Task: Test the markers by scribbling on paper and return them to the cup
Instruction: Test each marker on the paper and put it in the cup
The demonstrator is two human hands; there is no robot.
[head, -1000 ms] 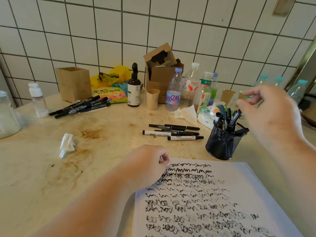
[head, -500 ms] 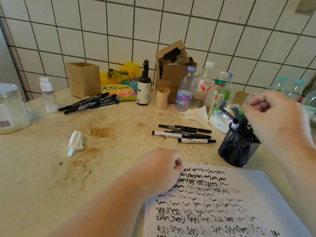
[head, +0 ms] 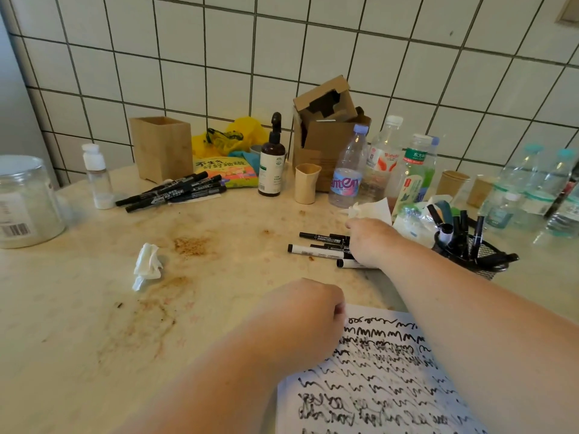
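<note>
Two fingers [head: 352, 225] over loose markers [head: 316, 245]

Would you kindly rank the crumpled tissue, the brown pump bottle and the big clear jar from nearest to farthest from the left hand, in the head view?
From the left hand:
1. Crumpled tissue, just to its left.
2. Brown pump bottle, far back by the wall.
3. Big clear jar, at the far left edge.

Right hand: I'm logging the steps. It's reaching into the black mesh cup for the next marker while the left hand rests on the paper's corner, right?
Not quite. In the head view the right hand is on the loose markers lying on the table, beside the mesh cup. The left hand does rest on the paper's corner.
</note>
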